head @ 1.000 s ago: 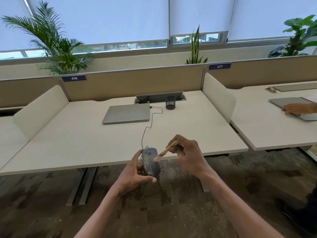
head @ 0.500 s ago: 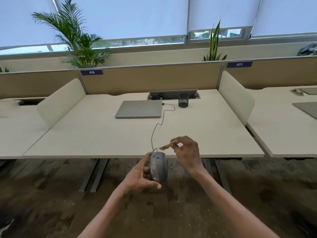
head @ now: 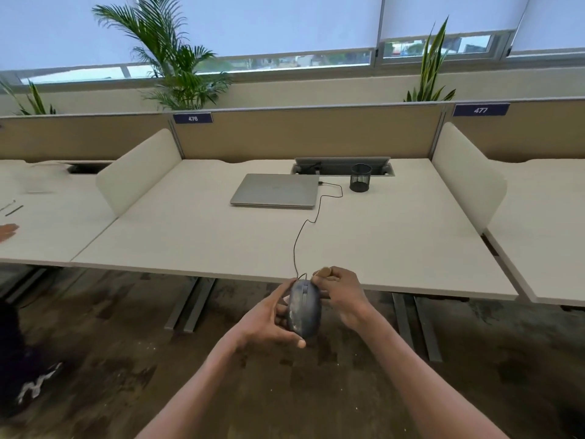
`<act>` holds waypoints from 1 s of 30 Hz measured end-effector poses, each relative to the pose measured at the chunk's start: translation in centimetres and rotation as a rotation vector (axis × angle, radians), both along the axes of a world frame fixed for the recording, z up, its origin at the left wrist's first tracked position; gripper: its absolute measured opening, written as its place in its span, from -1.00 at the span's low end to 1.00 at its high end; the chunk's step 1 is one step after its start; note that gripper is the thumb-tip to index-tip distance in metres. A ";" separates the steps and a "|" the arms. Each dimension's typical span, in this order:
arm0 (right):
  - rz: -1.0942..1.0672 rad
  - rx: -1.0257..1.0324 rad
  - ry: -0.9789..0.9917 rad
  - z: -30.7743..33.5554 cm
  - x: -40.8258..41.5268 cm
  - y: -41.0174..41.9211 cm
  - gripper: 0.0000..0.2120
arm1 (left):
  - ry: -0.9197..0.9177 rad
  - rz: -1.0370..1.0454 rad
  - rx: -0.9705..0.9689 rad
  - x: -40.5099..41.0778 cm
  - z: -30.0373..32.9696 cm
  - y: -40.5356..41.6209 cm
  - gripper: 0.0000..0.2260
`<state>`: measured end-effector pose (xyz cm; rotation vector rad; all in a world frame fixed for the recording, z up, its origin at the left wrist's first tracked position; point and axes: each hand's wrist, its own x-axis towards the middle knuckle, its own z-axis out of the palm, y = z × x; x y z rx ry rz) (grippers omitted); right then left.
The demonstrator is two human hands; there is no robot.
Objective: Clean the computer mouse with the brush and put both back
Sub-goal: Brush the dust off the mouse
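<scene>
A dark grey wired mouse (head: pixel 304 308) with pale dusty smears is held in the air just in front of the desk's near edge. My left hand (head: pixel 269 321) grips it from the left side and below, thumb under its rear end. My right hand (head: pixel 340 294) holds a small wooden-handled brush (head: pixel 323 272) at the mouse's front right, close to the scroll wheel. Only the brush's tan end shows above my fingers; its bristles are hidden. The mouse's black cable (head: pixel 308 221) runs across the desk to the closed laptop.
A closed grey laptop (head: pixel 275 190) and a black mesh pen cup (head: pixel 360 177) stand at the back of the white desk (head: pixel 190 229). White dividers flank the desk. Another person's hand (head: pixel 7 231) rests on the desk at far left.
The camera has swung to the right and closer. My right hand has dropped from above the mouse down to its front right end, bringing the brush against it. The mouse stays in my left hand.
</scene>
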<state>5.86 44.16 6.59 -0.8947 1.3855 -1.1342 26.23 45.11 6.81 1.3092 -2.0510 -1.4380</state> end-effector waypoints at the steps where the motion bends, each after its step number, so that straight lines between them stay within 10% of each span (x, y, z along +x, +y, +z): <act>1: 0.010 -0.002 -0.009 -0.1 0.0 0.0 -0.94 | -0.007 -0.002 0.012 0.1 0.0 -0.2 0.12; 30: -0.538 0.126 -0.126 -5.5 2.2 2.8 -0.87 | 0.210 0.814 -0.219 -4.5 -4.2 6.9 0.04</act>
